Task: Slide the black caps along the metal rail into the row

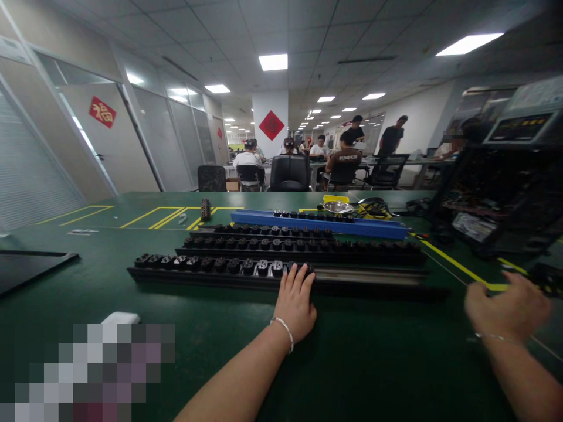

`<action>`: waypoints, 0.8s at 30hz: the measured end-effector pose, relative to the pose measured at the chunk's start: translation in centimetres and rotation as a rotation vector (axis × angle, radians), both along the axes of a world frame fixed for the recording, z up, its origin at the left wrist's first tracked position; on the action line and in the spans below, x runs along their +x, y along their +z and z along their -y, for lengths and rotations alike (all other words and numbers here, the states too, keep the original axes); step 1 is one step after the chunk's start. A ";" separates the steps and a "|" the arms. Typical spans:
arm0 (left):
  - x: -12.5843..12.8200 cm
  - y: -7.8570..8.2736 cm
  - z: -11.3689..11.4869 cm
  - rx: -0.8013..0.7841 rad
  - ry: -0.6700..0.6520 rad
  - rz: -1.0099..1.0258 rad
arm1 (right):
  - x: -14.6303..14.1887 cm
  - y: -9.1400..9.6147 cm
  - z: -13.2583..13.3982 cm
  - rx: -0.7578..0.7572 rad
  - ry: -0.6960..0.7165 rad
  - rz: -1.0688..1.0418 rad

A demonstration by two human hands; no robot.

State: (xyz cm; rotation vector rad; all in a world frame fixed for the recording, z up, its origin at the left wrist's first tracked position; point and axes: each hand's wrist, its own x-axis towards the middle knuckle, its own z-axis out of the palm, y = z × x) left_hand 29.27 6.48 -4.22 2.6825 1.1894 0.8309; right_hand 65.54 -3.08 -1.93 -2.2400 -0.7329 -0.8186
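My left hand (295,305) lies over the nearest long black rail (211,281), its fingers stretched out and slightly apart. Its fingertips touch the last of a row of small black socket modules (248,266) seated in the channel. Right of that hand the channel shows bare metal. My right hand (508,308) is raised beyond the rail's right end, smeared by motion, with thumb and forefinger apart; I cannot make out anything in it. Behind lie another black rail (352,256) with modules and a blue rail (378,227) that also carries some.
Right of the rails stand a dark equipment rack (479,176) and cables (373,206). A metal dish (338,207) sits at the back. A short module stack (205,209) stands left, a black tray (35,266) at the far left. Several people work beyond the green table (373,363).
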 end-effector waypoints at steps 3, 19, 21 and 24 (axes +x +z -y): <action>0.2 -0.1 0.1 0.003 0.041 0.026 | -5.6 1.8 -2.3 0.039 0.313 0.166; -0.2 -0.1 -1.0 0.030 0.204 0.014 | -24.6 0.0 -10.6 -0.264 0.864 -0.118; -0.2 -0.2 -1.0 0.036 0.208 0.019 | -24.6 0.1 -10.5 -0.257 0.833 -0.134; -0.2 -0.2 -1.0 0.041 0.209 0.023 | -24.7 0.0 -10.4 -0.240 0.763 -0.145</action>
